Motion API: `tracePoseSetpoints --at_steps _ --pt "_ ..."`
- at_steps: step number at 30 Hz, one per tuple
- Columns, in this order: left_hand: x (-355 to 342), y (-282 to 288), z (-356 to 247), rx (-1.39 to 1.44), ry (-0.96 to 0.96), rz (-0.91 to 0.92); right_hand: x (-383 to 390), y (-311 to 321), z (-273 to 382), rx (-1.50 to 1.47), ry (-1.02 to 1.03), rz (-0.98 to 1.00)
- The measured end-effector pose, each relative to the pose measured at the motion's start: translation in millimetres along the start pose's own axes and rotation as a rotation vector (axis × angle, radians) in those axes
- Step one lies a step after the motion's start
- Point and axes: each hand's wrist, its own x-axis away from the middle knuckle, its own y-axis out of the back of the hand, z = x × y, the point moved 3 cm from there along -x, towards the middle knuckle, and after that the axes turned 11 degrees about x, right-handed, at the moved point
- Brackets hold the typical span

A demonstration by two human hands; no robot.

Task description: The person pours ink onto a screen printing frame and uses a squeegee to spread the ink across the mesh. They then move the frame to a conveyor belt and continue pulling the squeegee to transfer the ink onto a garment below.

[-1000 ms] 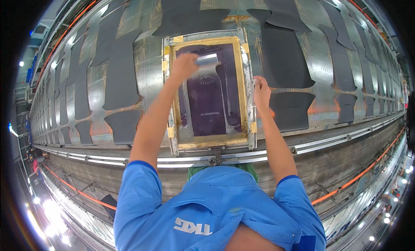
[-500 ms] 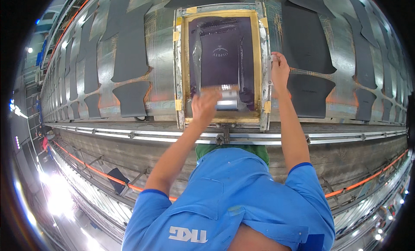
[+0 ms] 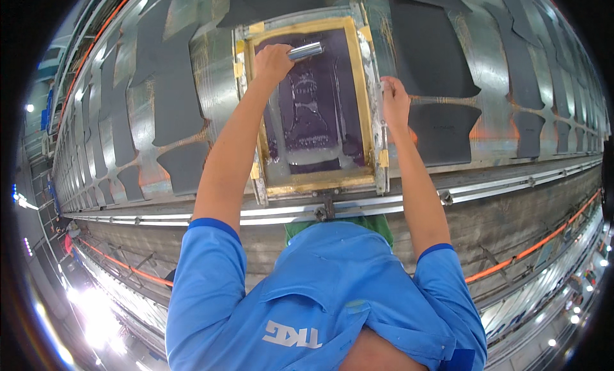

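A screen-printing frame (image 3: 320, 181) with a yellowish inner border lies in front of me, slightly tilted in view. Its dark purple mesh (image 3: 313, 125) carries streaks of wet, whitish-clear ink and pale markings. Near the far end of the mesh, my left hand (image 3: 274, 63) is closed around a squeegee, whose shiny silver part (image 3: 306, 50) sticks out to the right. The fingers hide the rest of the squeegee. My right hand (image 3: 394, 103) grips the metal rail (image 3: 377, 109) along the frame's right side, thumb and fingers bent at its edge.
Dark grey cut sheets (image 3: 441, 131) lie on the long metal table (image 3: 495, 109) to both sides of the frame. A silver rail (image 3: 268, 215) runs along the near table edge. Beyond the walkway, an orange pipe (image 3: 534, 246) passes at lower right.
My left hand has swept the squeegee from the near end of the mesh to the far end. Wet streaks now cover the middle. My right hand stays on the frame's side; the view has turned slightly.
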Motion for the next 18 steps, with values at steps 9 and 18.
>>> tracePoseSetpoints --at_steps 9,18 --pt "157.2 -49.1 -21.6 0.156 -0.246 -0.208 -5.4 7.4 2.4 0.046 -0.082 0.010" --pt "-56.2 12.6 12.3 0.017 -0.106 0.008 -0.1 4.6 3.0 0.064 -0.077 0.039"
